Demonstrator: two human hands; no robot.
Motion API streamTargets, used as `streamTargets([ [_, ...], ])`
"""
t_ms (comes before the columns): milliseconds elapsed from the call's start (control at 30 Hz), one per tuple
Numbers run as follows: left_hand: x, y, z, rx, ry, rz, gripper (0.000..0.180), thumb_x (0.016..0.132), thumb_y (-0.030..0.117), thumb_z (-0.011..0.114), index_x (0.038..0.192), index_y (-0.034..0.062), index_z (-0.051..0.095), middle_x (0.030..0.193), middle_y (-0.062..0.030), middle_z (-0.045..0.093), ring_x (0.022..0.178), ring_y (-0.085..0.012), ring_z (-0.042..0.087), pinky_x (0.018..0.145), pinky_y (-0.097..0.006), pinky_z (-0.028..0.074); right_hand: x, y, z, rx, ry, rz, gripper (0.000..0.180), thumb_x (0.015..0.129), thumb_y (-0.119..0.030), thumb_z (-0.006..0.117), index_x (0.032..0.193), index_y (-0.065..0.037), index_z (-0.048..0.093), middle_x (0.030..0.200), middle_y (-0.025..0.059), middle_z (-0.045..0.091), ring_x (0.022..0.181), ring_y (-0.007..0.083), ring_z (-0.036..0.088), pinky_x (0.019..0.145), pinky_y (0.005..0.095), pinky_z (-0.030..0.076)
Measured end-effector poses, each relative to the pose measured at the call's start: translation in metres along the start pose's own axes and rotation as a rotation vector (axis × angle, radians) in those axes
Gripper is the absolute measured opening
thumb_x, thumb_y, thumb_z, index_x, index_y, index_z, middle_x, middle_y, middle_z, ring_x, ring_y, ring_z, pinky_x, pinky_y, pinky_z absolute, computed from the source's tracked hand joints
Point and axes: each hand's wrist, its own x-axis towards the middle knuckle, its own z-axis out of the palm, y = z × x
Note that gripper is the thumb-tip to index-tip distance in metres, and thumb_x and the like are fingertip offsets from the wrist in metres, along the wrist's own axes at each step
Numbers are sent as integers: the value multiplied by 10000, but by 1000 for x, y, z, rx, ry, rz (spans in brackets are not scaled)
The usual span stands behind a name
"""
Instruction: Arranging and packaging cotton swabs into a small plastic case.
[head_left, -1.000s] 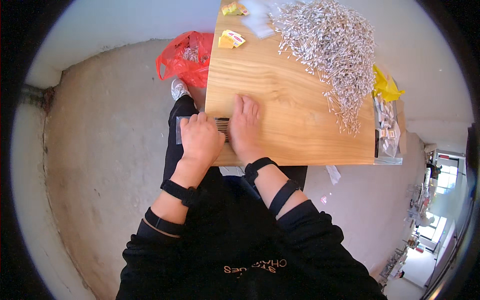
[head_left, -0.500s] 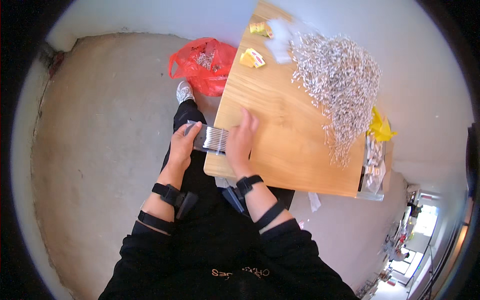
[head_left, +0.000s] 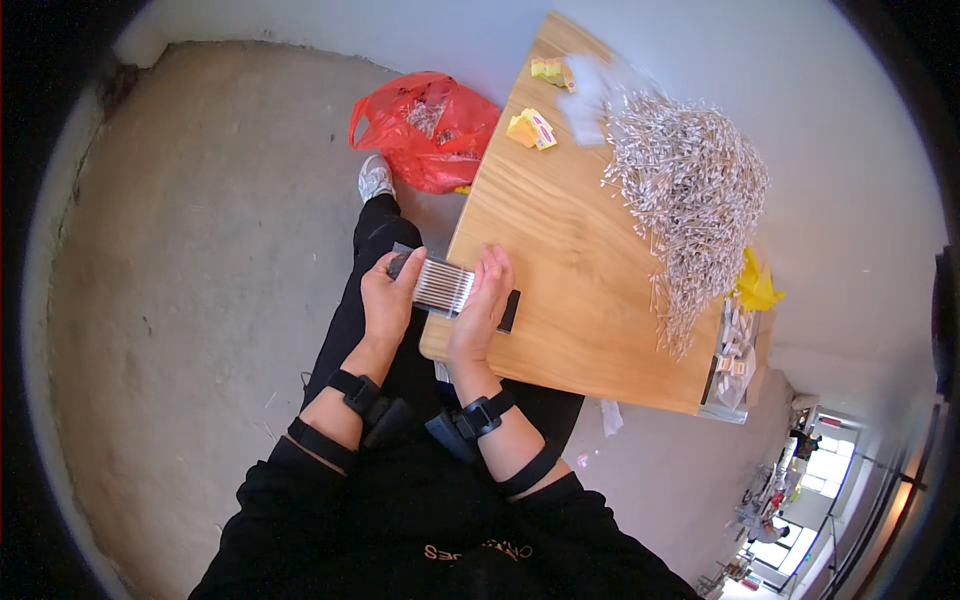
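My left hand (head_left: 388, 295) grips the left end of a flat dark case (head_left: 405, 252), with the thumb on top. A neat row of white cotton swabs (head_left: 443, 287) lies side by side in it, under what looks like clear plastic. Against the right end of the row rests my right hand (head_left: 482, 300), palm turned inward and fingers stretched out; its thumb is hard to make out. The case is over my lap and the table's near left edge. Beside the right hand a black flat piece (head_left: 510, 312) lies on the table, partly hidden by that hand.
Loose cotton swabs (head_left: 690, 190) form a big heap on the wooden table (head_left: 560, 230). Small yellow boxes (head_left: 532, 129) and a clear plastic bag (head_left: 585, 110) lie at the far left. Right of the table are a yellow bag (head_left: 758, 282) and a bin (head_left: 733, 365). A red bag (head_left: 425, 130) stands on the floor.
The row of swabs shows more fully in the case. My right fingers have drawn closer together against its end. The whole view has shifted slightly.
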Motion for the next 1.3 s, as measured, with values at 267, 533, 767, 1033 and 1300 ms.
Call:
streamTargets([
  [267, -2, 10, -2, 79, 39, 17, 318, 898, 259, 665, 740, -9, 602, 622, 40, 519, 601, -42, 420, 536, -258, 382, 13, -11, 4, -169, -30, 23, 437, 1010, -328, 428, 1298, 0, 435, 1296, 137, 460, 1216, 196, 438, 1053, 329, 347],
  [533, 7, 10, -20, -241, -16, -128, 367, 991, 343, 495, 808, 50, 619, 746, 27, 577, 705, -59, 498, 688, -224, 408, 214, -13, -9, -463, 158, 26, 461, 891, -332, 643, 1153, 28, 523, 1003, 74, 559, 904, 153, 552, 666, 268, 466],
  [767, 9, 3, -24, -292, -67, -209, 406, 1000, 365, 452, 860, 28, 629, 793, -11, 600, 762, -85, 536, 737, -239, 416, 265, -25, -6, -500, 53, 382, 228, 817, -289, 730, 854, -91, 624, 638, -35, 537, 515, 69, 443, 451, 258, 320],
  [1033, 10, 3, -22, -268, -108, -149, 393, 1000, 345, 455, 849, 28, 631, 805, -4, 602, 770, -82, 533, 740, -235, 417, 198, -22, -55, 230, 117, 517, 48, 886, -76, 605, 906, -84, 562, 734, -3, 547, 645, 70, 541, 534, 185, 424],
  [1300, 11, -1, -20, -304, -118, -129, 233, 940, 283, 606, 893, 54, 606, 816, 25, 597, 754, -39, 522, 710, -196, 412, 52, -41, -80, 23, -68, 509, 185, 906, -78, 580, 1087, -52, 555, 900, 45, 600, 825, 127, 634, 621, 225, 507],
])
